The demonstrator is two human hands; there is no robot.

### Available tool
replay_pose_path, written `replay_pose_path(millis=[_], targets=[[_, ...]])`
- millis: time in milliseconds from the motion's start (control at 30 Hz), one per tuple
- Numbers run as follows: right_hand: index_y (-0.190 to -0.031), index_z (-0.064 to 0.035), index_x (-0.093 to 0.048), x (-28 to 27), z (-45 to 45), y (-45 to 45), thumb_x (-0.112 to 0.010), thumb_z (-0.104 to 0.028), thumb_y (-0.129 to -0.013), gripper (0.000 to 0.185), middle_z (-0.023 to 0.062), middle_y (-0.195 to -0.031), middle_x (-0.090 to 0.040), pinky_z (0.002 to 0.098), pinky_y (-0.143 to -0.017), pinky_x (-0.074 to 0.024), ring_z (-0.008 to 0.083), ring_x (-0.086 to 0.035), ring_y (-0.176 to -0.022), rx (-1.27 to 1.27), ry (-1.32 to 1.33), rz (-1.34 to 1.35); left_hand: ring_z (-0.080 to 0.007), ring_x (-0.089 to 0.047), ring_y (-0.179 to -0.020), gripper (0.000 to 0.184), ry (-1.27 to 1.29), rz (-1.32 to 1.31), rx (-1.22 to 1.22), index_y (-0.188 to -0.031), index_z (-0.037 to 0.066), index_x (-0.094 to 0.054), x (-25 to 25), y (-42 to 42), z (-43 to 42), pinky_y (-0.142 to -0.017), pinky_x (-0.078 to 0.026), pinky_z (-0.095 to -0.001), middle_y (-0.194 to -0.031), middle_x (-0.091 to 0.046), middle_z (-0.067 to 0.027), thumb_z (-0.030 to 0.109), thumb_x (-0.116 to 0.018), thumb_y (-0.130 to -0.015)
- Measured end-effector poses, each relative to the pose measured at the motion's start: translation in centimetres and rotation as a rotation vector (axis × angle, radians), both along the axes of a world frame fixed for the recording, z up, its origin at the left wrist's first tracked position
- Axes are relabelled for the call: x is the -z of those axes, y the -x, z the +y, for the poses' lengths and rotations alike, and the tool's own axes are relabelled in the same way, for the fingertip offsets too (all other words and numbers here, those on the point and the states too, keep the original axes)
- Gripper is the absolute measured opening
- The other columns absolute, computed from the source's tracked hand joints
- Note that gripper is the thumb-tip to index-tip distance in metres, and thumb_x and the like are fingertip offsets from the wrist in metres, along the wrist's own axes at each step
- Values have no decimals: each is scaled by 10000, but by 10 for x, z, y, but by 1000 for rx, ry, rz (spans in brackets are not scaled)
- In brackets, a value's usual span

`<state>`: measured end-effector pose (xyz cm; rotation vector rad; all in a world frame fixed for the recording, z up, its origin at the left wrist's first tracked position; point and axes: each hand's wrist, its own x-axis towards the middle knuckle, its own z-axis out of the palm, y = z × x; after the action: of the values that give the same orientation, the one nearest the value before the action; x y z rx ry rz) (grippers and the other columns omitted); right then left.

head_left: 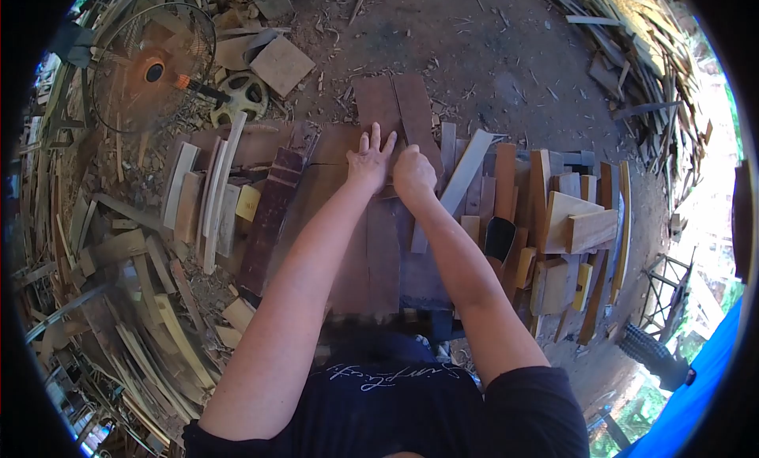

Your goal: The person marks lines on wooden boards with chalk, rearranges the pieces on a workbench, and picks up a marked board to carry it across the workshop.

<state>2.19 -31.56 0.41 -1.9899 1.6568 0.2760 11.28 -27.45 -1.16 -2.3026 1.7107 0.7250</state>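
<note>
Two reddish-brown boards (378,101) lie side by side at the far edge of a wooden work surface (336,213), with a thin dark gap between them. My left hand (370,159) rests palm down on the left board, its fingers spread. Just to its right, my right hand (414,172) is closed in a fist over the boards, thumb uppermost. Whatever it grips is too hidden to name. Long brown planks (383,260) lie below my hands, between my forearms.
A fan (154,72) stands at the upper left. Wood offcuts flank both sides, with a pale block (593,230) at right and a yellow block (247,203) at left. Stacked slats (632,55) fill the upper right. Scraps litter the ground.
</note>
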Motion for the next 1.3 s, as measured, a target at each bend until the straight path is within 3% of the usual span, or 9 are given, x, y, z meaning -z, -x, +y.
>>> replay_pose_path(millis=[100, 233, 367, 433, 733, 933, 1167, 1233, 1300], targets=[[-1028, -17, -521, 0, -2, -1, -468, -165, -918, 192, 230, -990, -645, 414, -776, -548, 363, -660, -921, 94, 0, -20, -312, -216, -1397, 829, 0, -53, 14, -1482, 258, -179, 3, 1, -1, -928, -393, -531, -1562, -40, -120, 327, -659, -809], [-1014, -10, -517, -18, 17, 23, -466, -174, -921, 195, 228, -983, -648, 417, -774, -549, 363, -661, -915, -61, 28, -31, -304, -215, -1397, 915, -62, 3, -20, -1482, 265, -178, -17, 4, -3, -928, -394, -526, -1562, -52, -114, 401, -716, -754], [-1007, 7, -514, -9, 11, 22, -502, -159, -899, 198, 238, -981, -651, 426, -771, -547, 373, -658, -912, -73, 32, -58, -300, -215, -1398, 842, -34, 25, -32, -1483, 268, -177, -19, 4, -2, -932, -391, -528, -1562, -55, -111, 360, -668, -805], [-1009, 7, -514, 7, -11, 4, -508, -154, -895, 197, 238, -985, -651, 428, -773, -545, 376, -658, -911, -50, 36, -88, -333, -211, -1391, 883, -88, -5, -16, -1491, 260, -130, -15, 5, -5, -960, -393, -540, -1555, -27, -139, 236, -673, -796], [-974, -9, -530, -1, 13, 22, -444, -178, -915, 198, 238, -944, -656, 450, -770, -535, 379, -655, -904, -45, 49, -53, -347, -198, -1396, 856, -42, 57, -14, -1495, 238, -115, -18, 4, -2, -956, -393, -549, -1554, -18, -152, 171, -630, -814], [-983, -3, -511, 12, -14, -2, -460, -154, -906, 178, 246, -953, -649, 455, -768, -534, 397, -650, -901, 8, 55, -145, -322, -202, -1401, 823, -22, -76, -2, -1483, 233, -183, 6, 4, -5, -918, -404, -517, -1561, -35, -134, 322, -656, -815], [-977, -10, -541, 4, 18, 18, -448, -173, -915, 198, 227, -947, -659, 451, -766, -538, 384, -655, -899, 13, 71, -67, -320, -207, -1398, 740, -30, 38, -25, -1484, 237, -179, -11, 4, -2, -913, -400, -523, -1560, -40, -133, 276, -580, -863], [-984, -7, -528, 14, -6, 3, -449, -165, -913, 191, 230, -949, -657, 453, -771, -536, 394, -653, -898, -4, 77, -113, -318, -208, -1397, 911, -25, -64, 9, -1485, 233, -172, 0, 4, -3, -908, -400, -526, -1560, -42, -133, 390, -707, -765], [-992, -4, -515, 17, -15, -1, -451, -156, -910, 184, 234, -950, -656, 455, -776, -534, 404, -650, -898, -23, 91, -161, -327, -203, -1398, 923, -60, -52, 2, -1491, 230, -139, -7, 5, -6, -923, -405, -521, -1557, -24, -145, 319, -704, -767]])
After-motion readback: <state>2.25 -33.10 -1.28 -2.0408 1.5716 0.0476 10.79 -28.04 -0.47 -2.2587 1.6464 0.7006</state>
